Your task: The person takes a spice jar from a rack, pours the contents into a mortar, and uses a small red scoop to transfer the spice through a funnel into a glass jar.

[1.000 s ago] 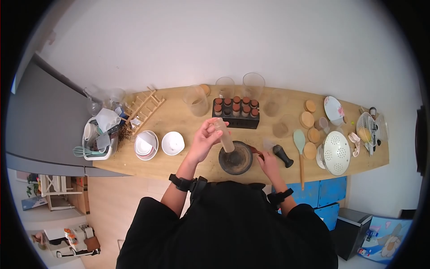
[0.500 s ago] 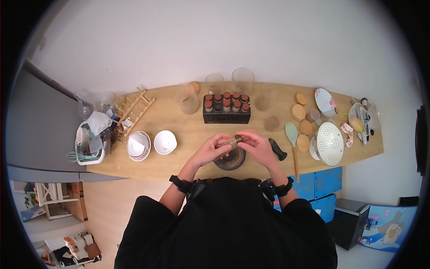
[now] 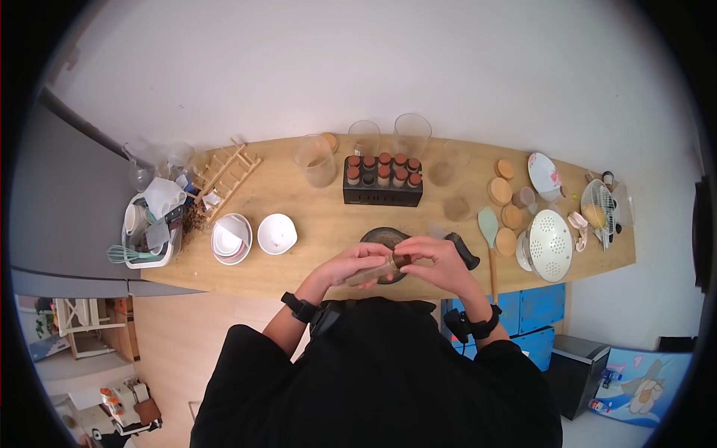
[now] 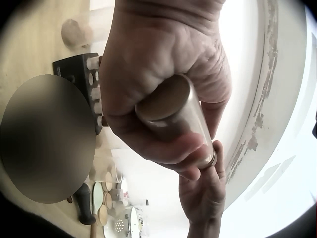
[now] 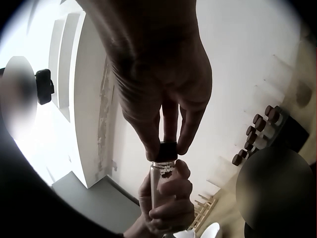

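Observation:
My left hand [image 3: 351,265] grips a slim clear glass jar [image 3: 371,275], tilted, with brownish powder inside. On the jar's mouth sits a dark brown cap [image 5: 166,151], which the fingertips of my right hand [image 3: 444,266] pinch. The left wrist view shows the jar's round base [image 4: 166,96] between palm and fingers. Below and behind the hands stands a dark stone mortar [image 3: 371,237], partly hidden by them, with brown residue in it. Just right of it lies a black pestle [image 3: 464,252].
A black rack [image 3: 382,196] of red-brown-capped jars stands behind the mortar, among tall clear containers [image 3: 315,160]. White bowls [image 3: 277,234] and a crowded tub [image 3: 153,261] are to the left. A green spatula [image 3: 488,228], round wooden lids [image 3: 506,242] and a white colander [image 3: 550,246] lie right.
One second ago the left hand held the jar uncapped over the mortar, and the right hand was at the mortar's side. The hands came together at the jar's mouth, then moved slightly toward the body.

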The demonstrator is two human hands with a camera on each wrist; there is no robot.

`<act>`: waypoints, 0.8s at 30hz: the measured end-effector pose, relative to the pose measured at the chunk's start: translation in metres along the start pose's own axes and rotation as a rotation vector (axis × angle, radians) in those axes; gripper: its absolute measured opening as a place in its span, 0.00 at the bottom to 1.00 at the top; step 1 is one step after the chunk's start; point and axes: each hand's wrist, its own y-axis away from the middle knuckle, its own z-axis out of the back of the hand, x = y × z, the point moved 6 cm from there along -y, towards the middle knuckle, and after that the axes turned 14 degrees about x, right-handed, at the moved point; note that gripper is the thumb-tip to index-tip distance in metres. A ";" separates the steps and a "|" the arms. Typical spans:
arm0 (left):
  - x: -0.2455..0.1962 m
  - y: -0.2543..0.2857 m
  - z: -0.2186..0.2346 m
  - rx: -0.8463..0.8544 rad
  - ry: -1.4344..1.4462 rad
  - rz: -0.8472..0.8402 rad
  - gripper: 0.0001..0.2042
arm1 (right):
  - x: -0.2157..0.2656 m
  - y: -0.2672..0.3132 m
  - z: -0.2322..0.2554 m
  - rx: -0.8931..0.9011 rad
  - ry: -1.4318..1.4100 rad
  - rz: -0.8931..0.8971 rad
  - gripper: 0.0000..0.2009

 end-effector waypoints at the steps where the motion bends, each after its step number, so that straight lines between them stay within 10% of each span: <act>1: -0.004 0.000 0.003 -0.057 -0.166 -0.023 0.17 | -0.004 0.000 -0.002 -0.001 -0.003 -0.003 0.14; 8: -0.032 0.000 -0.016 -0.282 -1.107 -0.012 0.16 | -0.041 0.006 -0.009 -0.115 -0.262 -0.418 0.11; 10: -0.028 -0.003 -0.016 -0.280 -1.101 -0.020 0.16 | -0.052 0.010 -0.011 -0.109 -0.191 -0.508 0.11; 12: -0.025 -0.007 -0.012 -0.283 -1.097 -0.031 0.17 | -0.048 0.009 -0.003 -0.166 0.521 -0.444 0.10; 15: -0.027 -0.005 -0.003 -0.365 -0.833 -0.174 0.20 | -0.025 0.015 -0.001 -0.245 -0.079 -0.151 0.10; 18: -0.029 -0.008 -0.004 -0.349 -0.920 0.012 0.17 | -0.043 0.018 0.004 -0.032 -0.129 -0.464 0.12; 24: -0.031 -0.016 -0.010 -0.302 -0.902 -0.167 0.17 | -0.047 0.022 -0.001 -0.118 -0.241 -0.339 0.14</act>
